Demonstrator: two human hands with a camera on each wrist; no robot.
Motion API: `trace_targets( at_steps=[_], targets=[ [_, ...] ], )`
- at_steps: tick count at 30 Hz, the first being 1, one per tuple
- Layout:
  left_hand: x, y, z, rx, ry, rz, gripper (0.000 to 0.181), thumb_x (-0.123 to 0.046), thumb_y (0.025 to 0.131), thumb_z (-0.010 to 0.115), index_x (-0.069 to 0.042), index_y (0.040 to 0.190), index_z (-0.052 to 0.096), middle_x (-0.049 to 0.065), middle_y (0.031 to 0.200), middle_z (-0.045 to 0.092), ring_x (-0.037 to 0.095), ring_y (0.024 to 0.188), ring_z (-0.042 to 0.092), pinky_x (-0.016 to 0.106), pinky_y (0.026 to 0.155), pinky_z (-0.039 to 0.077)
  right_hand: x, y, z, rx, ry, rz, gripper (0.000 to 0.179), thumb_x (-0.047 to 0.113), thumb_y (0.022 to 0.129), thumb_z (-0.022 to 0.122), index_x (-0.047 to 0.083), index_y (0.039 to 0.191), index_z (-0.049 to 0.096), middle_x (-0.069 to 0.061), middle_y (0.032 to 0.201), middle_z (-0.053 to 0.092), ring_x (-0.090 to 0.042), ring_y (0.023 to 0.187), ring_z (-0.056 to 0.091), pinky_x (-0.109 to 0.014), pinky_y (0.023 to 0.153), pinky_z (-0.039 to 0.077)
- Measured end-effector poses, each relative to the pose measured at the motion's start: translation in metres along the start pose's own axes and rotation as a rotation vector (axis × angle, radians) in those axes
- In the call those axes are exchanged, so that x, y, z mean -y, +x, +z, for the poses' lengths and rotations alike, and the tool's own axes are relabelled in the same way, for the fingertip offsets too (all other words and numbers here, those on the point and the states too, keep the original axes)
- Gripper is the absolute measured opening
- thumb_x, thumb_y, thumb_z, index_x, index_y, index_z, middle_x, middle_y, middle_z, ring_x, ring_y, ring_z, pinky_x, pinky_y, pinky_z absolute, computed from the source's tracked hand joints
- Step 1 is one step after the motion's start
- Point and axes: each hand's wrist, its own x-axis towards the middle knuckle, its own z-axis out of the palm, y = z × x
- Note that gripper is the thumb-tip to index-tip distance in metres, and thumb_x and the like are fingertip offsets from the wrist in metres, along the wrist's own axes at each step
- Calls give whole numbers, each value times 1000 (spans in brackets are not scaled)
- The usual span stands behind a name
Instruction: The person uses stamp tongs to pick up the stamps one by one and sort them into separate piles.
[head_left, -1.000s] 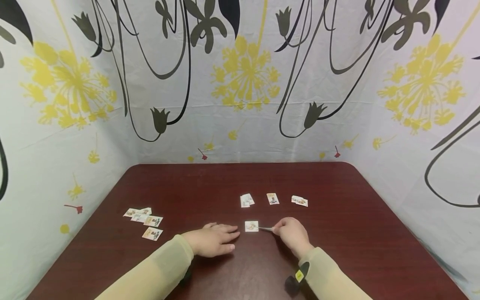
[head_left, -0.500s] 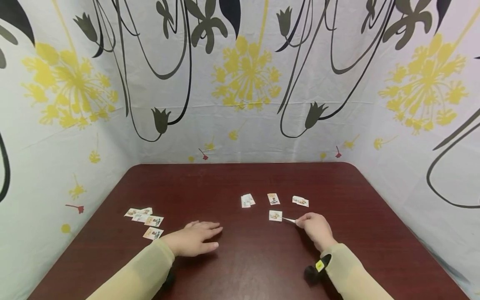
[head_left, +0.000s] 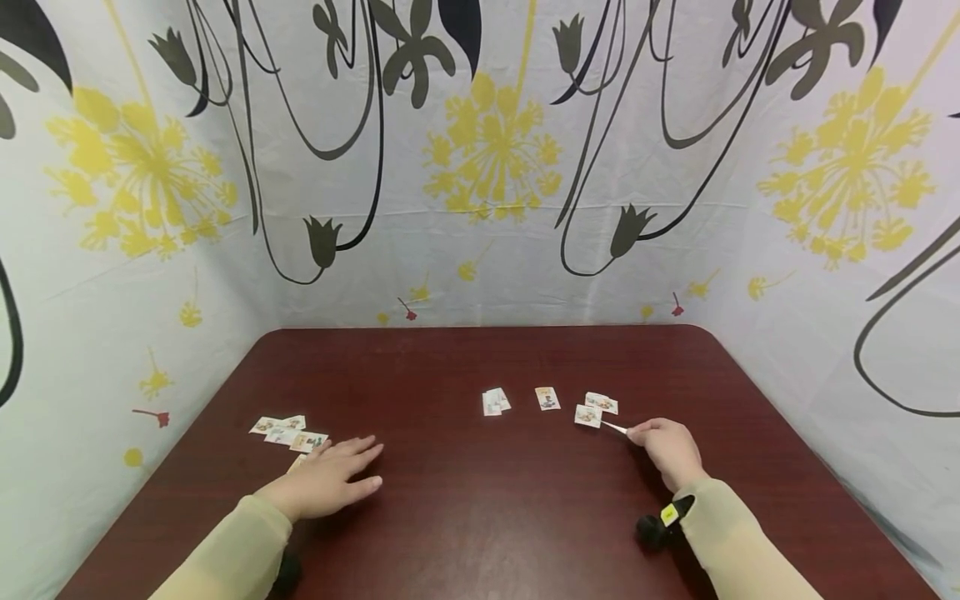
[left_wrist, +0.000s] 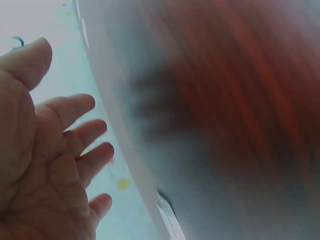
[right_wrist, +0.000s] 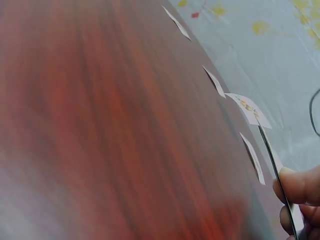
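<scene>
My right hand (head_left: 666, 452) pinches a pair of tweezers (head_left: 614, 427) between thumb and fingers. A small white picture card (head_left: 588, 416) is at the tweezers' tip. In the right wrist view this card (right_wrist: 247, 108) stands out above the table, slightly curved. From the head it overlaps the near edge of the right-hand card pile (head_left: 604, 403). My left hand (head_left: 326, 477) hangs over the left part of the table, fingers spread and holding nothing. It partly hides the nearest card (head_left: 297, 462) of the left group. Its palm (left_wrist: 45, 170) shows in the left wrist view.
Several overlapping picture cards (head_left: 282, 430) lie at the left of the dark red wooden table (head_left: 465, 517). Two overlapping cards (head_left: 493, 402) and a single card (head_left: 547, 398) form a row with the right-hand pile. Patterned cloth (head_left: 480, 275) hangs around the table.
My right hand has carried the card in the tweezers rightward and away from me, to the right-hand pile. My left hand has moved left, over the left group of cards.
</scene>
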Motion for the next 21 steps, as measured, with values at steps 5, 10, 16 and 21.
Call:
trace_targets(
  at_steps=[5, 10, 16, 21],
  targets=[
    [23, -12, -4, -78, 21, -120, 66, -50, 96, 51, -3, 142, 46, 19, 149, 37, 40, 136, 33, 70, 104, 17, -6, 6, -10, -21, 31, 11, 27, 21, 89, 64, -3, 99, 70, -22, 114, 60, -33, 100, 51, -35, 75, 42],
    [42, -18, -6, -115, 43, -200, 68, -52, 95, 51, 1, 139, 49, 25, 145, 40, 46, 132, 36, 71, 102, 18, -11, 11, -16, -39, 55, 22, 28, 19, 89, 64, -6, 99, 69, -22, 111, 60, -31, 96, 50, -32, 70, 41],
    [53, -22, -5, -123, 57, -253, 66, -50, 95, 52, 4, 134, 53, 28, 141, 43, 47, 130, 38, 69, 103, 19, -16, 15, -21, -48, 74, 30, 30, 18, 88, 64, -9, 101, 68, -24, 110, 59, -31, 95, 49, -32, 71, 40],
    [54, -22, -6, -107, 43, -260, 67, -49, 95, 52, 5, 135, 52, 28, 141, 43, 47, 130, 37, 68, 103, 19, -17, 18, -21, -63, 50, 44, 30, 19, 87, 65, -8, 99, 69, -21, 106, 60, -30, 93, 50, -32, 70, 41]
  ],
)
